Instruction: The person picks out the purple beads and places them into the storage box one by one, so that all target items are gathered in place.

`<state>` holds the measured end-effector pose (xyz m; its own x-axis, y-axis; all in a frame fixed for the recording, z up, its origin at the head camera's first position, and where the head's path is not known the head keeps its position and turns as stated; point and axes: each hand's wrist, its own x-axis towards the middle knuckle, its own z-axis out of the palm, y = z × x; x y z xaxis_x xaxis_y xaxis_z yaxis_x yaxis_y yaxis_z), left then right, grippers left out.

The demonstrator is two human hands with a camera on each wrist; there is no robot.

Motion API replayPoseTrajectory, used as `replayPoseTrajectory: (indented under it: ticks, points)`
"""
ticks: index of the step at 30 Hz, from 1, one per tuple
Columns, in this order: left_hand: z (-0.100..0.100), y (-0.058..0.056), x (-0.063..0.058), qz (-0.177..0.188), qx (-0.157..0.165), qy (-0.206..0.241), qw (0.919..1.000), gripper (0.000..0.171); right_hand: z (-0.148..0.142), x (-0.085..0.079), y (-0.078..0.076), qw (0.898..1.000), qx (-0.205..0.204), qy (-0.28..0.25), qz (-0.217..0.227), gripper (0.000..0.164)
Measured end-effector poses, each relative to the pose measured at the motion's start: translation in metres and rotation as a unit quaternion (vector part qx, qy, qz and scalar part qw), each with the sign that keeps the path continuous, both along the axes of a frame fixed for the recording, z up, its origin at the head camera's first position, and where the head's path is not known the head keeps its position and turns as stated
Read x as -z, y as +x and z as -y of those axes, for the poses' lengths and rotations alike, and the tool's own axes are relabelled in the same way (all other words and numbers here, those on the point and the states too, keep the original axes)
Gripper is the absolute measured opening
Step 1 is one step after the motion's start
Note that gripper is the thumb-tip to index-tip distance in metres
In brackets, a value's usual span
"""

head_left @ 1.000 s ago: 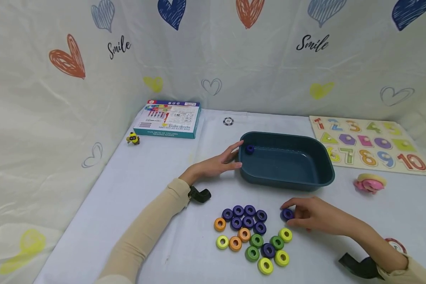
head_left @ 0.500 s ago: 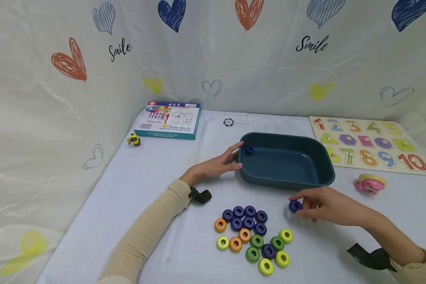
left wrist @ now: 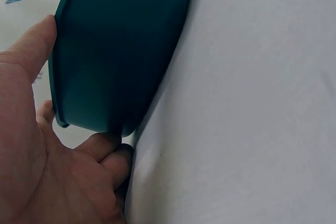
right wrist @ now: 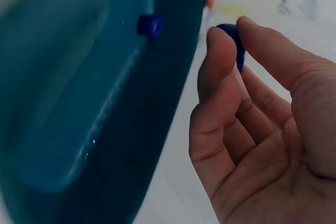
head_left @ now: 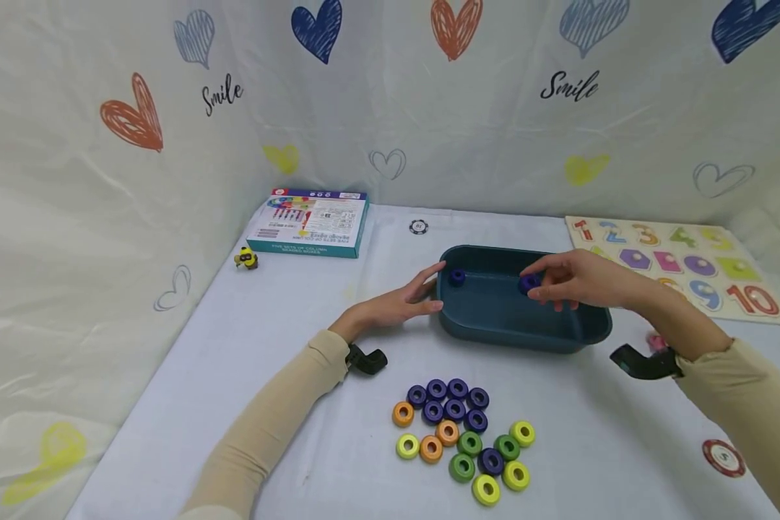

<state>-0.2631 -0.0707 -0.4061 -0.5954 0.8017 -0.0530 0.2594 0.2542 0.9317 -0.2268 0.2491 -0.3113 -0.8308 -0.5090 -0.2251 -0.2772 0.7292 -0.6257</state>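
At the left end of the dark teal tub (head_left: 487, 307), the left hand (head_left: 399, 303) stays put with its fingers spread against the wall, while one purple ring (head_left: 456, 281) still sits inside by that end. The loose rings (head_left: 446, 410) lie in front of the tub just as they did. What has changed is the right hand (head_left: 575, 278), which has gone from in front of the tub to above its interior, thumb and fingertips pinching another purple ring (head_left: 527, 287), so the transfer looks nearly complete but unreleased.
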Motion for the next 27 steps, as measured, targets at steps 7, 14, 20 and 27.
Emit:
replayPoseTrajectory:
  ticks: [7,14,20,27]
  points:
    - [-0.007,-0.013,0.023,-0.015,0.004,0.008,0.9999,0.069,0.011,0.022,-0.055,1.0,-0.008,0.01,0.022,0.049]
    - [-0.01,-0.015,0.029,-0.007,-0.001,0.004,1.0,0.069,0.028,0.041,-0.076,0.998,-0.033,0.04,0.044,0.049]
    - [-0.006,-0.014,0.028,-0.008,-0.009,0.001,0.9999,0.069,0.044,0.05,-0.082,0.997,-0.043,0.053,0.048,0.047]
    - [-0.003,-0.016,0.028,-0.003,-0.009,0.005,0.9999,0.069,0.048,0.057,-0.086,0.996,-0.048,0.057,0.054,0.047]
